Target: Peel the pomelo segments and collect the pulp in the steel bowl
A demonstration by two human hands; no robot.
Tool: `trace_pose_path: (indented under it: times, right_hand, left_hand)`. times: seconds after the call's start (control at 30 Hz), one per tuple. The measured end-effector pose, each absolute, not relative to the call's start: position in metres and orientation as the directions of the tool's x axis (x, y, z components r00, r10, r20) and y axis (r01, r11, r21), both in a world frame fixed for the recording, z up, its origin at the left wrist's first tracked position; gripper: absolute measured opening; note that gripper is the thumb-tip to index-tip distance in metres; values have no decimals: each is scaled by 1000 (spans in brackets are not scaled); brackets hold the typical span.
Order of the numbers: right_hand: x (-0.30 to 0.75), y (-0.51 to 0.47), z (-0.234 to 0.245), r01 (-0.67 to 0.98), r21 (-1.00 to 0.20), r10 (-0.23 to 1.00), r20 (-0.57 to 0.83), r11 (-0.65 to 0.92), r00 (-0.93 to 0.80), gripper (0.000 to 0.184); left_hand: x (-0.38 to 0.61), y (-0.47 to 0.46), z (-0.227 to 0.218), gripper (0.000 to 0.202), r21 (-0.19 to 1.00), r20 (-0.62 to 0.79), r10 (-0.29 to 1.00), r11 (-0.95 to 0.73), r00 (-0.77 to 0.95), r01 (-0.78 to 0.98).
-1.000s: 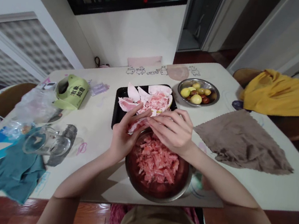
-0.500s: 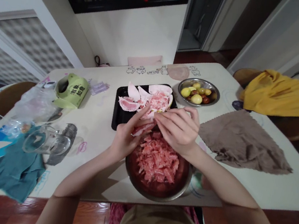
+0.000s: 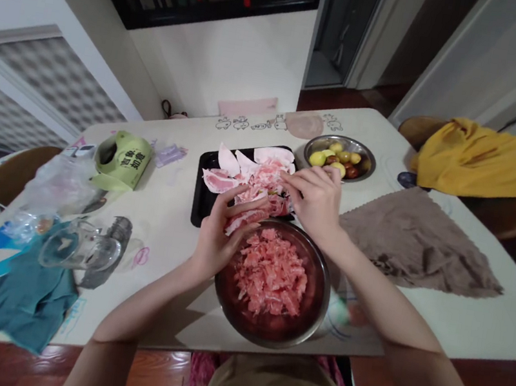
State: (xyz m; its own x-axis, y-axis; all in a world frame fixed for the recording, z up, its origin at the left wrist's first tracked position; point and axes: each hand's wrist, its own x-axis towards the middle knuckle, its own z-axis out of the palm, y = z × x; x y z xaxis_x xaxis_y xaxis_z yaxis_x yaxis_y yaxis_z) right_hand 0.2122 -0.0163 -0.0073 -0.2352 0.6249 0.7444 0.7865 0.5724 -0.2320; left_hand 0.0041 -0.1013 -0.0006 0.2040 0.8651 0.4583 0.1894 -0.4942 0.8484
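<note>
Head cam: L hand (image 3: 211, 241) has a pink fruit segment (image 3: 243, 217) held lightly between thumb and part-spread fingers, by the steel bowl (image 3: 226, 292)'s far-left rim; R hand (image 3: 319, 204) fingertips nearly pinched over peel scraps (image 3: 266, 177) in the black tray (image 3: 202, 202) (can't tell if they've got anything). Prob. best: light L grip so flesh isn't crushed, thin strips w/ R fingertips, scraps well clear of bowl.
</note>
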Motion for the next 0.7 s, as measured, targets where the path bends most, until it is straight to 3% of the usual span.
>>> trace_pose_path:
  times: [0.1, 0.2, 0.3, 0.7]
  right_hand:
    - [211, -12, -12, 785, -239, 679, 675, 571, -289, 23]
    - [209, -11, -15, 790, -246, 712, 629, 562, -311, 25]
    - [208, -10, -17, 780, -264, 709, 638, 568, -300, 23]
    - [209, -12, -15, 706, -330, 676, 681, 626, -281, 14]
  left_hand:
    - [4, -98, -2, 51, 863, 449, 870, -481, 204, 153]
    - [4, -94, -4, 47, 817, 505, 848, -529, 159, 231]
    - [2, -90, -7, 47, 777, 545, 830, -553, 118, 301]
    - [2, -93, -2, 36, 831, 533, 846, -525, 9, 186]
